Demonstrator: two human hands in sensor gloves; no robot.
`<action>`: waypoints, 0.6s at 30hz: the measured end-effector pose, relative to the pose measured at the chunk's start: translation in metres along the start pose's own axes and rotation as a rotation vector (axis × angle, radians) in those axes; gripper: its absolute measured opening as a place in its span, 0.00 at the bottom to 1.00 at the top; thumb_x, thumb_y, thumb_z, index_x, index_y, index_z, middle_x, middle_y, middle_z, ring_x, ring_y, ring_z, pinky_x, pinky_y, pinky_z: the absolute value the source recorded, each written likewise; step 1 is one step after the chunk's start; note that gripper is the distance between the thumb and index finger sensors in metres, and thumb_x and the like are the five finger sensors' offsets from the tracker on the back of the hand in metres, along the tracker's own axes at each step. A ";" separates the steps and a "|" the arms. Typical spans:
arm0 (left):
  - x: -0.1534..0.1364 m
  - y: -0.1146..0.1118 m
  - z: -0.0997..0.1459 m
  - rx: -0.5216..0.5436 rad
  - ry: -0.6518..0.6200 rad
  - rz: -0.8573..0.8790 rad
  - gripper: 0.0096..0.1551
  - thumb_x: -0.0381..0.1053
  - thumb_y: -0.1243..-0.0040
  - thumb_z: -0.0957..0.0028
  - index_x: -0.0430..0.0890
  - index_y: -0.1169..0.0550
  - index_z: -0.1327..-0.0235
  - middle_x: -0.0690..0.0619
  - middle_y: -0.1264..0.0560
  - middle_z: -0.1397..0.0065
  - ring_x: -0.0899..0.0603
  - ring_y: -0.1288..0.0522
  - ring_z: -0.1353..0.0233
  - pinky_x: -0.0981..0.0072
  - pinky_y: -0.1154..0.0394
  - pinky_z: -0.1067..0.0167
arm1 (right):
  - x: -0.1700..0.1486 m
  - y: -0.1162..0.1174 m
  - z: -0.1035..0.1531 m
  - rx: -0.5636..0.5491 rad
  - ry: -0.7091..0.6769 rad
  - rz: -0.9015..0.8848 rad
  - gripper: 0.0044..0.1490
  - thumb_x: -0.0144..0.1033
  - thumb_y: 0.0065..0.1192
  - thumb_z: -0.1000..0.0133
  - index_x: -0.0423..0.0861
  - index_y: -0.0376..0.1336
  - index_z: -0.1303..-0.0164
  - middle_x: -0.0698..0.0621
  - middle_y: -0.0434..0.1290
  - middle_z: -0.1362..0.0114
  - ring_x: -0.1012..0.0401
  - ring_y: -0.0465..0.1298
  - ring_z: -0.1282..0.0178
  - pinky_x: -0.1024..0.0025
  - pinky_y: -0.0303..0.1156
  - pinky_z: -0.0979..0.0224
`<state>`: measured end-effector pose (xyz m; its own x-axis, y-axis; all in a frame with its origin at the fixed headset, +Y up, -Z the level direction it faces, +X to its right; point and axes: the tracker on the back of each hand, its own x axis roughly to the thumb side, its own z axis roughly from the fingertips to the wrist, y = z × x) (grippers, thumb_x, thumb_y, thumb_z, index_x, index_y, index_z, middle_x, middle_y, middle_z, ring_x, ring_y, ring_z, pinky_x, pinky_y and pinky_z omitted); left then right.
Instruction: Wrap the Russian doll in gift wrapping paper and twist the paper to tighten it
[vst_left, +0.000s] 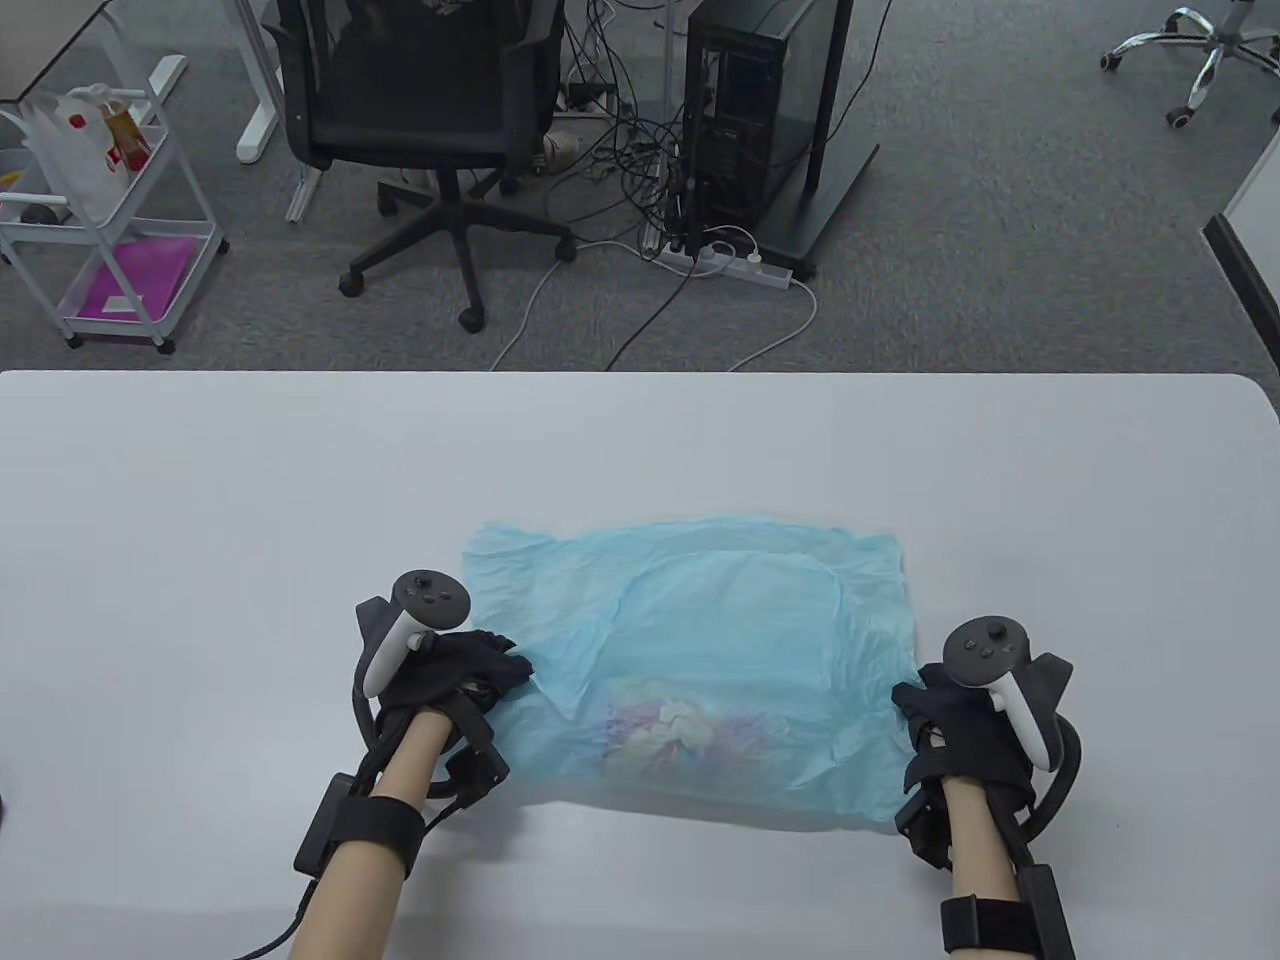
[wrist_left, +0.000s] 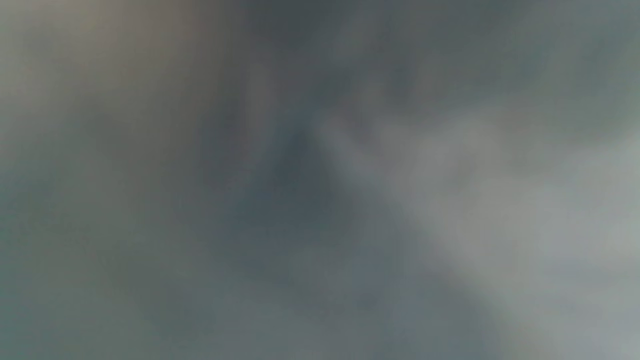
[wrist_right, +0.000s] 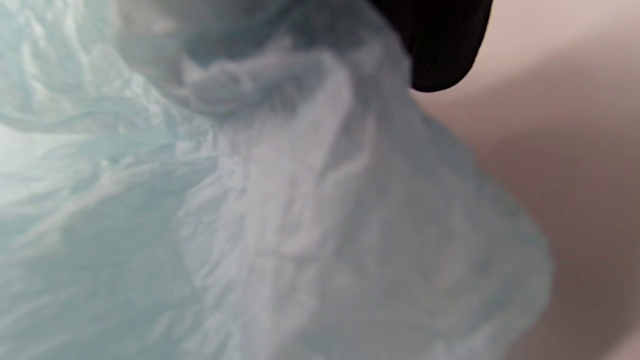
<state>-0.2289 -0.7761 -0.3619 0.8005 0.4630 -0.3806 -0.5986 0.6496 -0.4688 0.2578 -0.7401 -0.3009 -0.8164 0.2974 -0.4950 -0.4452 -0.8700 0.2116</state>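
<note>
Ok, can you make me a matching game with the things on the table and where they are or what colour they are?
Things:
1. paper
2. doll
3. left hand
4. table

Matches:
A. white
B. light blue
C. at the paper's left edge
D. under the paper, showing through

Pairs: 1-B, 2-D, 3-C, 4-A

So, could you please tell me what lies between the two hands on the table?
In the table view, the blue wrapping paper spans from left hand to right hand, with the doll underneath.
</note>
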 end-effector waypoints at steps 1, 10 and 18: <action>0.000 0.000 0.000 -0.004 0.004 -0.006 0.19 0.63 0.38 0.54 0.56 0.18 0.55 0.57 0.15 0.49 0.61 0.09 0.62 0.72 0.16 0.47 | 0.002 0.001 -0.001 -0.002 0.009 0.023 0.22 0.48 0.64 0.38 0.49 0.66 0.38 0.64 0.81 0.61 0.70 0.82 0.63 0.55 0.73 0.27; -0.006 0.006 0.002 0.025 0.055 -0.006 0.19 0.64 0.39 0.55 0.57 0.18 0.55 0.57 0.15 0.50 0.60 0.09 0.62 0.71 0.16 0.47 | 0.000 -0.011 0.008 0.118 -0.201 -0.361 0.55 0.70 0.44 0.37 0.48 0.29 0.16 0.49 0.48 0.11 0.50 0.56 0.11 0.39 0.50 0.16; -0.009 0.010 0.003 0.034 0.060 0.012 0.20 0.65 0.41 0.54 0.58 0.18 0.54 0.57 0.16 0.47 0.59 0.09 0.58 0.69 0.17 0.44 | 0.056 -0.004 0.073 0.066 -0.784 -0.319 0.52 0.65 0.46 0.37 0.62 0.23 0.19 0.57 0.27 0.09 0.53 0.27 0.07 0.44 0.24 0.15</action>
<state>-0.2420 -0.7714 -0.3608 0.7893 0.4347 -0.4336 -0.6061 0.6645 -0.4371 0.1871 -0.6909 -0.2676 -0.6562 0.7320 0.1832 -0.6978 -0.6810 0.2219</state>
